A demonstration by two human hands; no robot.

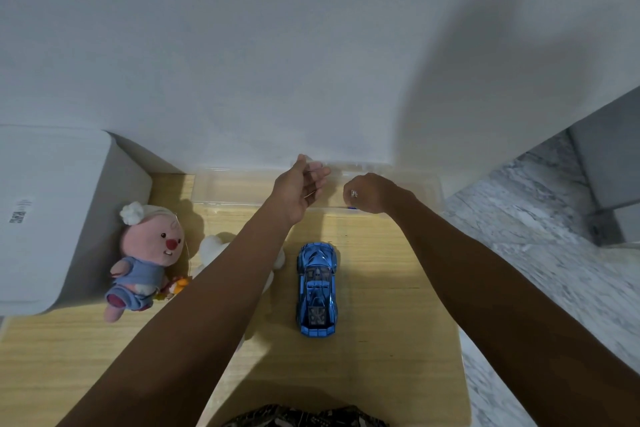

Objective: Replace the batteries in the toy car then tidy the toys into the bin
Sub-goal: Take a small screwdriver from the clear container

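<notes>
Left of the car, a pink plush waits. Left hand hovers over the clear bin, fingers loose, holding nothing. Right hand curls inside; its grip I can't tell. Best lift slowly, clearing the bin's near rim; bare surface beyond the car gives room.

Table: a light wooden top is standing against the wall.
Wall: a plain white surface is carrying a broad shadow.
Appliance: a white box is sitting at the table's left edge.
Floor: grey marbled tiles are showing on the right.
</notes>
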